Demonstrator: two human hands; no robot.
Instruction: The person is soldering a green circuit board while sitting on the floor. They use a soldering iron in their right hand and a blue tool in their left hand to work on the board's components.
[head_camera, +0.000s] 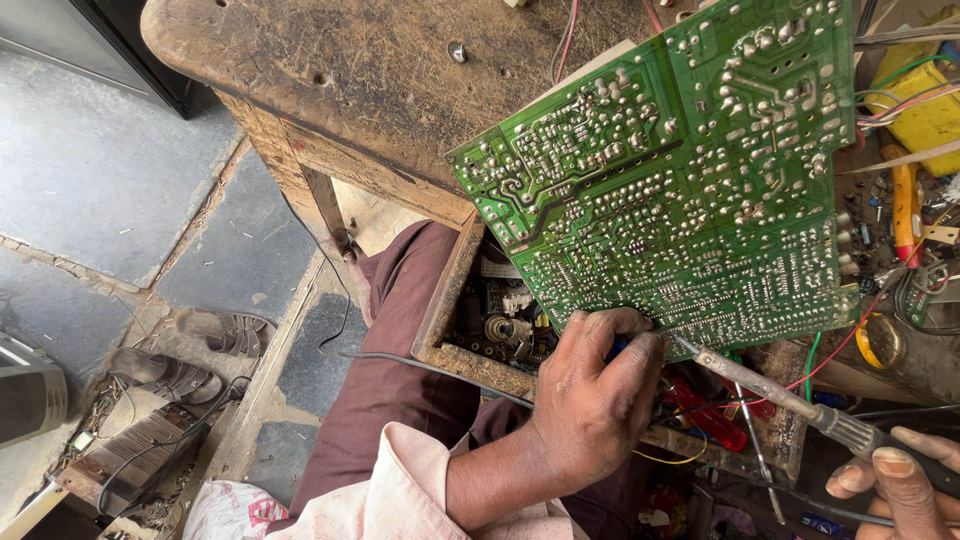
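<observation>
My left hand (597, 400) grips the lower edge of a green circuit board (680, 180), held tilted with its solder side facing me. A bit of something blue (618, 347) shows under the fingers; what it is cannot be told. My right hand (900, 485), at the bottom right corner, holds a soldering iron (790, 400) by its handle. The iron's thin tip (683, 343) touches the board's lower edge, just right of my left hand.
A worn wooden workbench (370, 80) lies behind the board, with an open drawer (500, 320) of small parts below it. Red-handled tools (712, 418), wires and yellow items (925, 110) crowd the right side. Sandals (190, 350) rest on the stone floor at left.
</observation>
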